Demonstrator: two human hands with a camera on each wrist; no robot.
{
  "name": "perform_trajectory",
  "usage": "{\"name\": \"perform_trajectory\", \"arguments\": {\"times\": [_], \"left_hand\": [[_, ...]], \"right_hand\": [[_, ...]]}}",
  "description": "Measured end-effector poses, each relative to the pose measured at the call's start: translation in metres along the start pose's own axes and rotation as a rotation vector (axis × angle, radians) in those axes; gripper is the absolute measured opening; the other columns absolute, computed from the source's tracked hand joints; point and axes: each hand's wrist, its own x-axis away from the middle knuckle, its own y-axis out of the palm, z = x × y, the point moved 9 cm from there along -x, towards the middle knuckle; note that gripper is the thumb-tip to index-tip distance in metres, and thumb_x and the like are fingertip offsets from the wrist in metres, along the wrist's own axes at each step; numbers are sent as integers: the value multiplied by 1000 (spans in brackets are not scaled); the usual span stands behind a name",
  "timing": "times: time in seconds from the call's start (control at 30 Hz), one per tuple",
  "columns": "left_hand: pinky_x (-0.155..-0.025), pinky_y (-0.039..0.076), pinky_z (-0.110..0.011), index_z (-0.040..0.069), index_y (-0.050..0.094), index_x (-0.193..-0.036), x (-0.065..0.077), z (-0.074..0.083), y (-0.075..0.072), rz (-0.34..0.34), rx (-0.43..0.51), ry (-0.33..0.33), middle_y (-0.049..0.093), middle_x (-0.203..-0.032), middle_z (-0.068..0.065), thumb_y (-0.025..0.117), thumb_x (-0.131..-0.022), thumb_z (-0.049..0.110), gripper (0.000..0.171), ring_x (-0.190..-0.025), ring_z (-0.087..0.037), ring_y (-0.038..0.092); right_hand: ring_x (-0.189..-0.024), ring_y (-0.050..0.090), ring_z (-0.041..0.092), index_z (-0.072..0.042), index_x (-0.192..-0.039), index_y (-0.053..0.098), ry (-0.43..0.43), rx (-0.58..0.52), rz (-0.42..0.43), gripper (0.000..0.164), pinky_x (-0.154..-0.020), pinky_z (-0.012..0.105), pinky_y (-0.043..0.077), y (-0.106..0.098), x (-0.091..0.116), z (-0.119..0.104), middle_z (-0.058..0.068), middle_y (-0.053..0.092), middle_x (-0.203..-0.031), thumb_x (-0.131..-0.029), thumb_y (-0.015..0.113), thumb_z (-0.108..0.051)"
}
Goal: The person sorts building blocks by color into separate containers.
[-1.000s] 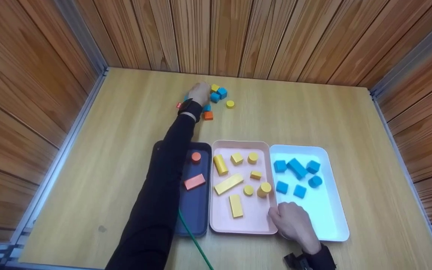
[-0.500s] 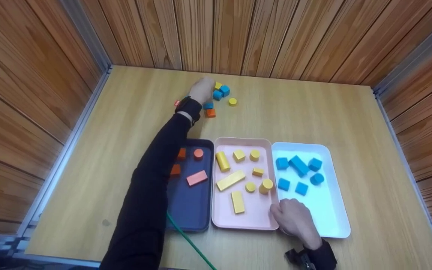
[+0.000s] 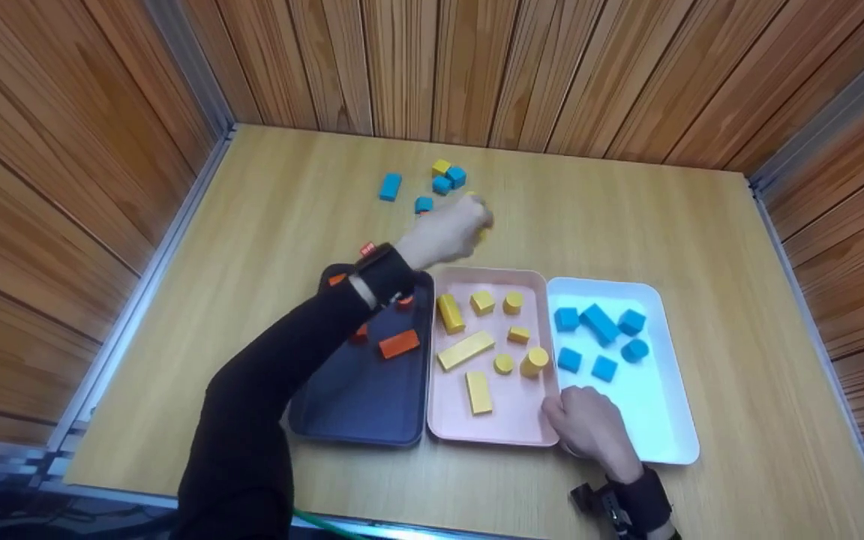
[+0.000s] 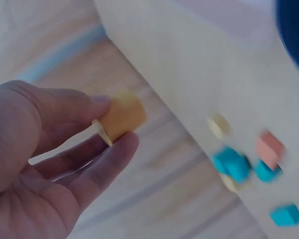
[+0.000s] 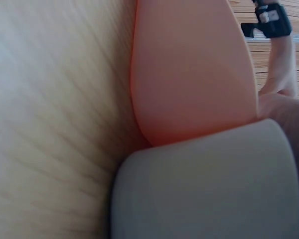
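Whereas it partly covered a blue block [image 3: 391, 187] before, the left hand [image 3: 447, 231] now pinches a yellow block [image 4: 124, 115] near the pink tray [image 3: 477, 431]; whether the right hand [image 3: 591, 425] grips, I cannot tell.

Plank walls [image 3: 522, 75], metal rail [image 3: 138, 307], green cable [image 3: 323, 524]

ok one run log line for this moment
left hand: pinches yellow block; right hand: at near corners of pink tray and white tray; orange blocks: dark tray; yellow blocks: pink; blue blocks: white; loose blocks: beyond trays

11 yel blks [image 4: 125, 115], 10 blu blks [image 3: 599, 324]
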Motion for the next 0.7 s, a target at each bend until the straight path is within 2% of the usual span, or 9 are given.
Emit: {"name": "perform_trajectory", "arguments": {"times": [0.13, 0.27, 0.43, 0.53, 0.6, 0.7], "left_hand": [[-89, 59, -28, 5, 71, -124, 15, 34, 13, -28, 26, 116, 68, -119, -14, 64, -98, 4, 28, -107, -24, 69], [-85, 59, -25, 6, 71, -126, 22, 52, 30, -73, 42, 166, 67, -114, -12, 63, -100, 10, 27, -99, -21, 69], [-80, 58, -22, 8, 70, -126, 27, 63, 54, -138, 48, 149, 68, -116, -10, 61, -101, 10, 27, -94, -17, 67], [-76, 56, -21, 8, 72, -123, 28, 69, 69, -163, 32, 174, 72, -108, -7, 62, -101, 8, 25, -88, -16, 67], [-80, 57, -21, 8, 73, -122, 28, 72, 78, -165, 30, 195, 75, -107, -7, 62, -100, 7, 24, -90, -16, 69], [-86, 59, -23, 8, 74, -121, 27, 71, 90, -169, 3, 191, 76, -109, -7, 62, -99, 5, 25, -94, -17, 72]], "right_hand": [[-44, 40, 15, -12, -60, 53, -1, -18, 2, 41, -48, 27, 27, -2, -3, 0, -2, 46, -51, -97, 48, -27], [-44, 39, 15, -12, -59, 52, -6, -17, 8, 41, -47, 27, 26, -4, -6, 1, -2, 45, -51, -98, 47, -27], [-45, 41, 16, -12, -61, 52, -17, -11, 17, 41, -48, 28, 27, -3, -7, 2, -2, 46, -52, -98, 47, -28], [-45, 42, 16, -12, -60, 51, -23, -2, 37, 41, -48, 28, 27, -4, -6, 3, -1, 46, -52, -98, 48, -27], [-44, 42, 16, -12, -59, 50, -30, -1, 52, 41, -47, 28, 27, -4, -6, 2, -1, 45, -51, -97, 48, -27], [-44, 42, 17, -12, -59, 50, -39, -1, 69, 41, -47, 28, 27, -5, -6, 0, -1, 45, -51, -97, 48, -27]]}}
